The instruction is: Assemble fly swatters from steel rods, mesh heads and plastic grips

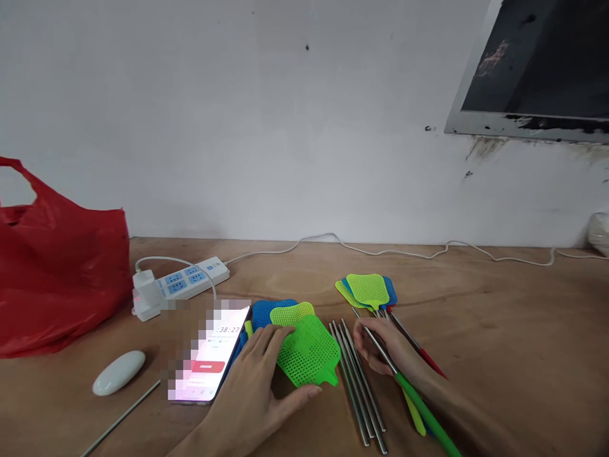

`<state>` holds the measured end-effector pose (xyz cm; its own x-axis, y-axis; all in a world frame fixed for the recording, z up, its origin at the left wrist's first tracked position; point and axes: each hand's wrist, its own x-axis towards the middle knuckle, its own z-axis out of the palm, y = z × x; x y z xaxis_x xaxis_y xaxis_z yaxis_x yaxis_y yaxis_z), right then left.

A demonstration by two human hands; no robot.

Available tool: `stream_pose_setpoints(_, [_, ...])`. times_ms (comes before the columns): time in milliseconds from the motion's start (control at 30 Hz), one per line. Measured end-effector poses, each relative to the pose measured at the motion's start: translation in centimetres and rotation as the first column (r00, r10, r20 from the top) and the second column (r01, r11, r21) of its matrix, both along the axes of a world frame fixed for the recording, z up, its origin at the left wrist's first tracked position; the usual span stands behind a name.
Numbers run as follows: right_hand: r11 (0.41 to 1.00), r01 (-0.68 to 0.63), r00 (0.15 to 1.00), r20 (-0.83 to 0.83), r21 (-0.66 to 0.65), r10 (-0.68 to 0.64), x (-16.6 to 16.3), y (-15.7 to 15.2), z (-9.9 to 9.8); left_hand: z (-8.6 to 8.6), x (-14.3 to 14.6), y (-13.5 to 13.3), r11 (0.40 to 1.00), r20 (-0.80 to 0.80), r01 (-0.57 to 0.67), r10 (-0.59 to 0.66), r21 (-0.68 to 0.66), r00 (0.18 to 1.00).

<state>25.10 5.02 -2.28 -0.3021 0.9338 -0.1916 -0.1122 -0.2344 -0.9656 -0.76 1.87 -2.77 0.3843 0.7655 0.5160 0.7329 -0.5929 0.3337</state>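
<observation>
Down at the near side of the table (518, 355), moving room's mostly past the right hand (394, 339), where plain wood runs off sideways; it's tighter on the left, phone (209, 358) just beside the left hand (257, 377). Steel rods (363, 385) lie between the hands. Left fingers are spread wide over a green head (311, 352), thumb near its neck; right fingers pinch a green-handled rod (423, 408). Just past those: a blue head (262, 311), a yellow head (292, 312) and some swatters (366, 289). Way back, the table's far edge runs along the wall (238, 139).
</observation>
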Motion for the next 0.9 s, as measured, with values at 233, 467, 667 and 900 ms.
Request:
stream_pose_setpoints(233, [0.918,-0.375,0.927,-0.024,-0.126,0.375,-0.2,-1.2,-0.2,0.8,0.1,0.2,0.999,0.023,-0.037,0.037,-0.001,0.999])
stream_pose_setpoints(467, [0.850,-0.509,0.860,-0.041,-0.138,0.508,-0.2,-1.7,0.4,0.6,0.0,0.3,0.995,-0.021,-0.088,0.090,0.055,0.996])
stream_pose_setpoints(667, [0.852,-0.501,0.863,-0.015,-0.152,0.505,-0.7,-2.1,0.6,0.6,0.0,0.3,0.994,-0.034,-0.100,0.102,0.046,0.994])
stream_pose_setpoints(900, [0.890,-0.434,0.897,0.022,-0.140,0.441,-0.9,-2.2,0.7,0.3,0.0,0.4,0.993,-0.038,-0.096,0.098,0.062,0.994])
